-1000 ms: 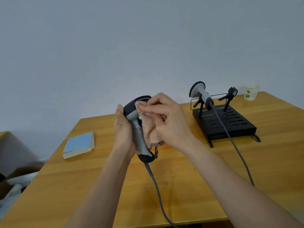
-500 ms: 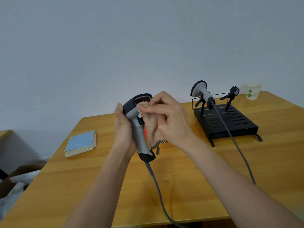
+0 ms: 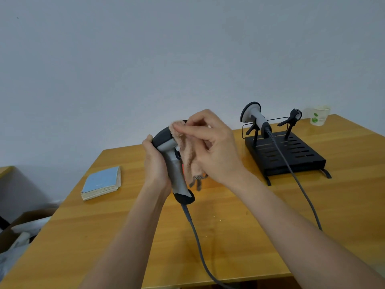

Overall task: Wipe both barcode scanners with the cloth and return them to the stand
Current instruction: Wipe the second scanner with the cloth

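My left hand (image 3: 155, 163) has its grip wrapped round the handle of the grey barcode scanner (image 3: 174, 161), thumb up against the black rubbery head, holding it upright above the counter (image 3: 229, 236). My right hand (image 3: 212, 147) pinches the cloth (image 3: 188, 155) between thumb and forefinger and presses it onto the front of the scanner's head; the other fingers curl loosely behind. The cloth is pinkish-beige and fleecy, hanging in soft folds down the front of the handle, with a small checked tab dangling at its lower corner. A red glow shows on the handle just beside the cloth. The scanner's base is a black rounded cap, and a grey ribbed cable (image 3: 198, 243) runs from it down over the near edge of the counter.

Both forearms reach in from below, bare, meeting over the middle of the honey-coloured wooden counter.

To the right stands the stand (image 3: 291, 155), a black slotted metal tray with clip-like holders. The second scanner (image 3: 255, 116) rests in the left holder, head tilted up; the right holder (image 3: 291, 119) carries nothing. A paper cup (image 3: 319, 116) sits by the wall beyond it. To the left lies a blue-covered booklet (image 3: 102, 182).
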{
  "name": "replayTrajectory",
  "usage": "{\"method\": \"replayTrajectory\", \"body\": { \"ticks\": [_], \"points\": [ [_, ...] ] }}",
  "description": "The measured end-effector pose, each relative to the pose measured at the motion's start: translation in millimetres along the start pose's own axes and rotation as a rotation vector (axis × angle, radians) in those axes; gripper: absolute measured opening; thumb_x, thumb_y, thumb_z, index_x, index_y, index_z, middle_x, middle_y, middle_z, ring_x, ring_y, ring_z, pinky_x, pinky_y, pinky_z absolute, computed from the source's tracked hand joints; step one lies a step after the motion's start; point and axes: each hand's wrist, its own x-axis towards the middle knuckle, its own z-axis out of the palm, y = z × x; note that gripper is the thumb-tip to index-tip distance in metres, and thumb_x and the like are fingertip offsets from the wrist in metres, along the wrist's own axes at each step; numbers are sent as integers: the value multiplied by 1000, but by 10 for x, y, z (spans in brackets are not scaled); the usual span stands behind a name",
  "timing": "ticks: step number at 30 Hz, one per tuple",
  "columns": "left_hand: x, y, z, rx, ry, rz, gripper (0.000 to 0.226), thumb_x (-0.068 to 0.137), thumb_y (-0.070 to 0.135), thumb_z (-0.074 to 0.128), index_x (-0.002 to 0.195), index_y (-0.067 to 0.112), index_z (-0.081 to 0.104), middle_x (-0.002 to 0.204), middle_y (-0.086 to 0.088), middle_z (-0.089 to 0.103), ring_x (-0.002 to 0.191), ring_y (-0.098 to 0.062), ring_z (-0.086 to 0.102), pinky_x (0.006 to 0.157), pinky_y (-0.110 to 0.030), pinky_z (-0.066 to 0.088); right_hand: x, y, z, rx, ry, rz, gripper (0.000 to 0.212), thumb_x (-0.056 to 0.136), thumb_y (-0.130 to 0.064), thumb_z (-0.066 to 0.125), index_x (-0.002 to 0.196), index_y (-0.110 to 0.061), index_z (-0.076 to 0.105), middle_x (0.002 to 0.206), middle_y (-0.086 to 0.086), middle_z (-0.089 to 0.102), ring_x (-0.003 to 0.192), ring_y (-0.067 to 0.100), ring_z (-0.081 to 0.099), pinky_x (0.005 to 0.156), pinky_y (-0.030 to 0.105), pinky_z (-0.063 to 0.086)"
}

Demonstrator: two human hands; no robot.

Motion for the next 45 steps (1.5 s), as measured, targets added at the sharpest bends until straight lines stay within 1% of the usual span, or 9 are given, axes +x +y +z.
{"method": "replayTrajectory", "body": {
  "ticks": [2,8,14,18,24,29,33,37,45],
  "points": [
    [1,-22,10,-7,4,6,51,97,52,30,89,17,67,83,-6,69,91,-25,64,85,-40,46,-5,35,68,-23,-27,-39,25,89,1,58,107,-8,72,95,7,58,90,26,57,76,39,50],
    [-23,-1,39,-51,58,-2,49,99,48,31,84,20,68,77,-1,71,82,-20,66,81,-36,47,12,116,89,-157,-5,-84,24,86,5,62,105,-6,72,96,8,62,90,26,57,78,36,48],
    [-34,26,30,-37,81,24,49,99,49,31,82,17,64,65,1,65,62,-18,60,64,-32,47,30,101,40,-71,-26,158,19,94,-11,54,96,3,68,88,-8,56,89,-4,53,79,9,41],
    [-70,49,28,-6,83,37,52,101,48,28,80,14,61,56,0,63,47,-16,57,53,-27,47,39,100,19,-203,-50,184,26,93,-10,47,94,1,70,93,11,63,85,3,53,78,11,41],
    [-83,111,23,-74,93,32,61,99,45,28,56,19,62,53,-2,57,48,-22,52,50,-27,43,-31,212,-62,-246,-61,217,25,80,10,51,76,-5,71,83,3,67,79,9,61,74,18,48],
    [-52,128,22,-12,74,20,56,99,48,26,66,15,56,51,-3,56,46,-21,53,49,-25,44,-8,161,-118,-123,105,273,29,87,8,53,92,-11,74,94,-1,64,89,2,61,82,14,48],
    [-58,76,72,-20,73,4,56,99,48,29,62,18,59,55,-1,57,49,-21,51,52,-28,43,-25,84,-61,-37,26,240,21,89,-1,57,97,-10,74,93,2,61,87,4,58,77,11,47],
    [-32,40,78,-22,79,22,62,100,46,28,54,23,63,54,0,58,50,-20,54,56,-29,45,-83,208,-110,-62,11,220,28,81,10,55,83,-9,76,86,1,62,81,10,61,71,34,54],
    [-14,-55,140,32,65,9,53,99,51,29,77,17,63,60,1,64,57,-17,60,62,-31,48,-108,162,-151,-61,19,207,27,87,5,56,99,-10,74,95,1,61,89,5,58,79,14,49]
  ]
}}
